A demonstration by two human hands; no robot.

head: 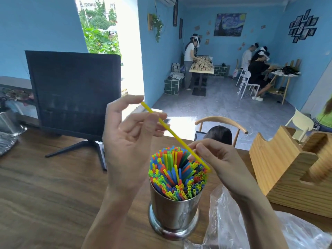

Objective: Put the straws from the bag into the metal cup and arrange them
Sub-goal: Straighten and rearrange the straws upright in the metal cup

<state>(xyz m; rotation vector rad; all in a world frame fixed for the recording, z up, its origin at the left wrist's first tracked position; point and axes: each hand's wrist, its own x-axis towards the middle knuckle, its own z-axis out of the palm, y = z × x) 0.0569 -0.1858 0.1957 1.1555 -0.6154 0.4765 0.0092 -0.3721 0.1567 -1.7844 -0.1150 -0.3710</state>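
One long dark-brown wooden counter point(53, 186) runs under my arms, in a room with sky-blue walls point(36, 24) and a grey tiled floor point(224, 108). At the far left of the counter stands a black flat monitor on a splayed stand point(73, 92), seen from behind. At the right sits a pale pine block holder with cut-out slots point(287, 173). Beyond the counter edge I see a curved wooden chair back point(221, 121) and the top of a dark-haired head point(220, 134). Far off, several people work at small tables point(202, 69) beneath a swirling night-sky painting point(230, 24).

My left hand point(129, 141) is raised above the counter, palm toward me, fingers loosely curled, its fingertips touching the upper part of a single yellow plastic straw point(172, 133). My right hand point(219, 160) is lower and nearer, thumb and forefinger pinching the same straw close to its lower end. The straw slants from upper left down to the right, its lower tip just over the right rim of the cup.

The shiny cylindrical metal cup with a flared base point(174, 212) stands near me between my forearms. It is packed with upright plastic straws in yellow, green, blue and orange point(177, 175), leaning outward round a looser middle. The crumpled clear plastic bag point(260, 230) lies at the near right, just beside the cup; whether any straws lie inside it I cannot tell.
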